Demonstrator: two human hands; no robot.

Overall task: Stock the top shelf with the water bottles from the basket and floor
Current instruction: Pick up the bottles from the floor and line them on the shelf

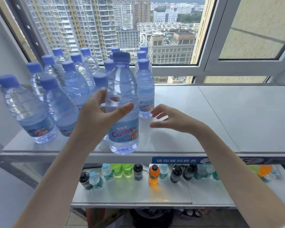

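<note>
Left hand (97, 116) loosely cups the front bottle (123, 104); right hand (173, 118) spread, empty. At the shelf (196, 129) edge, it may topple forward.

Head camera, close above top shelf (204, 122), facing window (155, 30).

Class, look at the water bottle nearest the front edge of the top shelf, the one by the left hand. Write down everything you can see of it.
The front water bottle is clear ribbed plastic, full-looking, with a blue screw cap and a blue label reading "Cunbs" in pink letters. It stands upright on the top shelf, its base at the front edge, ahead of the other bottles. The left hand curls around its middle, thumb across the front; whether the fingers press it cannot be told. The right hand hovers open beside it, not touching.
</note>
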